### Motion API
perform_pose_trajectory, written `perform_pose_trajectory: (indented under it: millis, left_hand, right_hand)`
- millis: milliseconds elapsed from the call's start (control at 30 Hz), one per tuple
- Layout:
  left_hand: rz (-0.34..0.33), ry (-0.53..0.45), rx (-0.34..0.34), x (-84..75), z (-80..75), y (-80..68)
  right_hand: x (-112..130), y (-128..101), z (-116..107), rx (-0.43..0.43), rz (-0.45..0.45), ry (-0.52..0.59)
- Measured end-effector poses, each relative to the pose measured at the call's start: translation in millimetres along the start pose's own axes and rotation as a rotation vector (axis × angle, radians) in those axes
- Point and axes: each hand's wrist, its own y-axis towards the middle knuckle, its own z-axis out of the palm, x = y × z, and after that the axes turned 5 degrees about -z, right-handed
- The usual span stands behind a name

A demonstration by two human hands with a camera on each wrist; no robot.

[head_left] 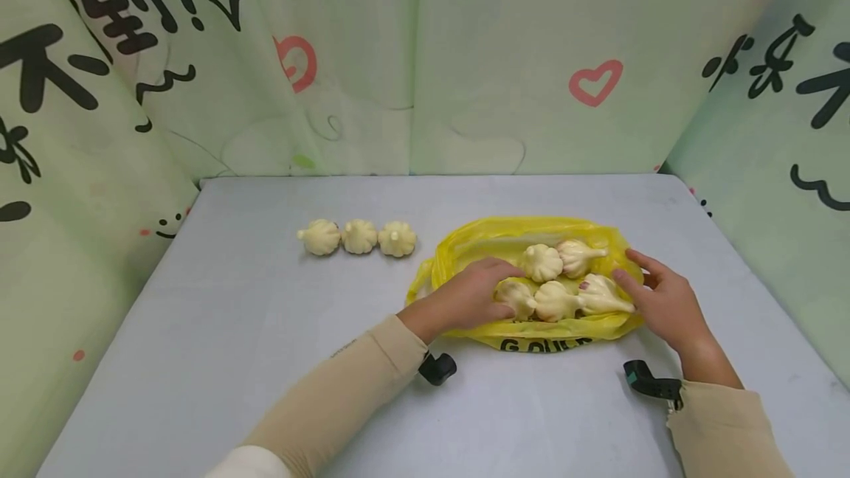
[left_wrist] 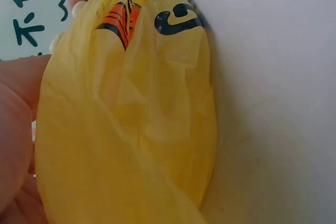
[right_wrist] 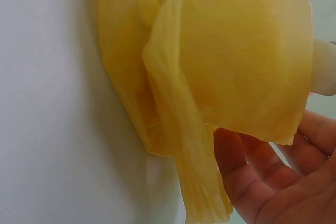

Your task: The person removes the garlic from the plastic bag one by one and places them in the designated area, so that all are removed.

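Observation:
A yellow plastic bag (head_left: pixel 564 329) with dark lettering lies opened out on the table, with several pale garlic bulbs inside. My left hand (head_left: pixel 468 297) reaches over its left rim, thumb and fingers spread around the nearest garlic bulb (head_left: pixel 518 299), which still sits among the others. At the right end, my right hand (head_left: pixel 671 305) holds the bag's edge, thumb on the inner side and fingers outside. In the left wrist view the bag's side (left_wrist: pixel 126 129) covers most of that hand. The right wrist view has curved fingers (right_wrist: pixel 252 182) at the folded plastic (right_wrist: pixel 241 66).
Three more garlic bulbs (head_left: pixel 359 237) stand in a row on the white table (head_left: pixel 232 330), left of the bag and toward the back. A printed green curtain (head_left: pixel 498 57) hangs behind and along both sides. Dark wrist cameras (head_left: pixel 437 369) sit below both hands.

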Motion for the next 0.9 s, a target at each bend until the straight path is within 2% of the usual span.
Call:
perform_pose_trajectory:
  millis: [367, 900]
  left_hand:
    - [-0.019, 0.041, 0.025, -1.0, 10.7, 10.6]
    - [-0.051, -0.013, 0.052, -0.2, 16.2, 12.0]
  right_hand:
    - [-0.3, 0.2, 0.8, -0.002, -0.003, 0.008]
    - [1.6, -0.6, 1.1, -0.007, 0.010, 0.014]
